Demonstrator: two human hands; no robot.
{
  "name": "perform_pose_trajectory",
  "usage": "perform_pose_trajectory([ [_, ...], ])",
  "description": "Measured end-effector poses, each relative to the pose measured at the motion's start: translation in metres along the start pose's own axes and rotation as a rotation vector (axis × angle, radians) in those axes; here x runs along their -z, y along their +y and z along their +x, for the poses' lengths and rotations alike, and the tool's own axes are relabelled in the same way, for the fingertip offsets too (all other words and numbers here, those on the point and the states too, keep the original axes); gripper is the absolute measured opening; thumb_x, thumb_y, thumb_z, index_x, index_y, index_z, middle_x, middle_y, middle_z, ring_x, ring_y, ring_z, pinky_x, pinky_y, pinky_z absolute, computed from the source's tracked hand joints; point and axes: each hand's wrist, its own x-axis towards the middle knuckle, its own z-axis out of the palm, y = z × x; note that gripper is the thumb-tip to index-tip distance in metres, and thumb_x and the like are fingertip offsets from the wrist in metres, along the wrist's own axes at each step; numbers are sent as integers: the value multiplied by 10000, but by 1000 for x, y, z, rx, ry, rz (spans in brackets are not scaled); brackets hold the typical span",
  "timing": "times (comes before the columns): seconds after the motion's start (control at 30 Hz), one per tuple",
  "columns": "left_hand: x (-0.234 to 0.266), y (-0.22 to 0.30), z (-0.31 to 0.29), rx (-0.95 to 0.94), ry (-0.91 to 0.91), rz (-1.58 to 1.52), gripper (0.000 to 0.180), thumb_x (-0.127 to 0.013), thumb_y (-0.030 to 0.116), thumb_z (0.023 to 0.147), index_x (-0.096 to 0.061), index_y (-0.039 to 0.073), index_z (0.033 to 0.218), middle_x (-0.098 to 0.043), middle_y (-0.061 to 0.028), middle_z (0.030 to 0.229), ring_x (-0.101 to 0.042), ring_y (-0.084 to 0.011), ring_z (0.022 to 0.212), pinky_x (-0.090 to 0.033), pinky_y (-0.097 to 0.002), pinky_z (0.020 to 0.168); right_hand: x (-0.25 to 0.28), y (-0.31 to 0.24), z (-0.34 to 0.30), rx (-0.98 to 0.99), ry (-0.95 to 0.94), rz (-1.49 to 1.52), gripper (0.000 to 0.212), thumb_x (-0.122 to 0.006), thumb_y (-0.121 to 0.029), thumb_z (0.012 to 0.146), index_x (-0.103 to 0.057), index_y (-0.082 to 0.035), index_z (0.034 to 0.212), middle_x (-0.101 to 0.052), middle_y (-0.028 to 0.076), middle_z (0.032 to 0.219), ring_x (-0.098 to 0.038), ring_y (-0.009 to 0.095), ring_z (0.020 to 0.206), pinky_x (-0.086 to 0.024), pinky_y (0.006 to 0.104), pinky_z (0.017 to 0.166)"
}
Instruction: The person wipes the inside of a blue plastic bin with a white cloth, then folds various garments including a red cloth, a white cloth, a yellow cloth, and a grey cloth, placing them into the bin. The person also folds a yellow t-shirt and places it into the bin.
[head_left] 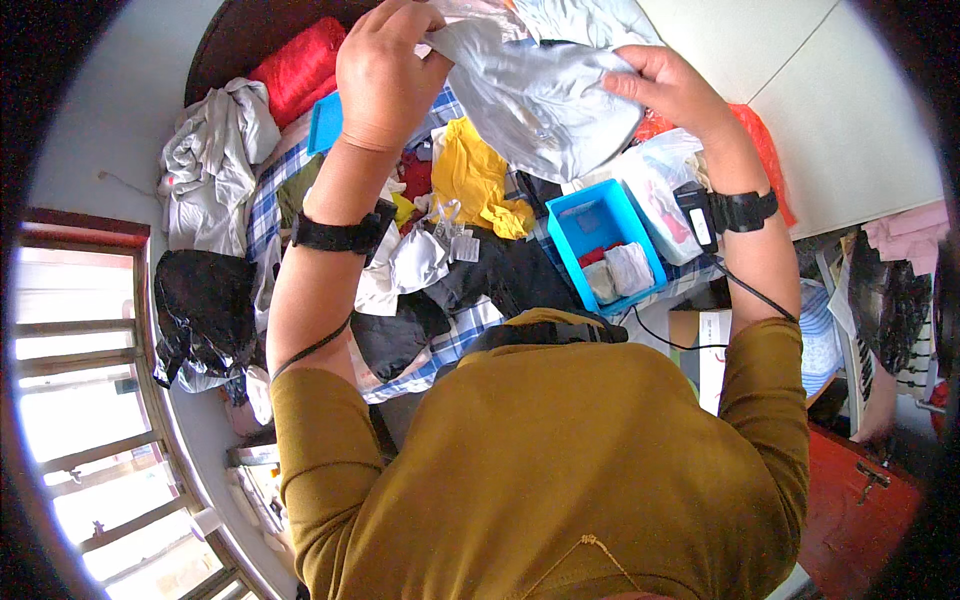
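Blue bin (600,222): in front of you, to your right, holding folded cloths (628,270).
Yellow garment (468,175): left of the bin, among heaped clothes (505,275).
Grey cloth (545,105): raised above the heap, between your hands.
Left hand (385,75): your fingers pinch its upper left edge.
Right hand (680,92): your thumb and fingers grip its right edge.
Red bundle (300,68): beyond, far left.
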Motion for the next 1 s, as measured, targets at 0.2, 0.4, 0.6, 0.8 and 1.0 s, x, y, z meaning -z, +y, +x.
perform_pose_trajectory([
  [0.2,-3,17,28,259,-225,-129,162,-534,42,709,-616,-25,832,-587,-220,821,-599,-353,782,-466,-366,659,-7,29,21,-144,472,-271,273,-602,-228,874,-602,-47,1078,-628,20,953,-570,98,910,-448,227,793],
  [0.4,-24,39,43,375,-117,-214,158,-504,64,747,-563,-24,864,-591,-256,766,-582,-427,778,-456,-445,685,-103,42,-4,38,722,114,425,-694,-227,779,-505,-12,1093,-568,101,990,-576,173,853,-495,282,702],
  [0.6,-27,47,55,402,-100,-136,197,-470,69,784,-558,7,949,-612,-255,825,-593,-416,824,-470,-451,736,-165,59,5,-120,604,24,543,-723,-297,726,-454,6,1087,-541,133,991,-570,240,891,-473,345,768],
  [0.8,-21,17,44,334,-113,-6,231,-521,67,771,-590,19,987,-636,-211,893,-626,-353,852,-486,-405,732,-141,108,14,-292,680,-243,216,-600,-113,745,-613,-38,947,-644,196,826,-627,354,817,-487,417,711],
  [1.0,-8,-76,3,760,-729,-79,304,-451,59,790,-628,98,1034,-652,-113,792,-635,-169,611,-505,-287,516,-22,76,-4,-403,441,-2,263,-583,-100,769,-618,-79,1029,-649,43,831,-609,137,672,-474,259,565],
])
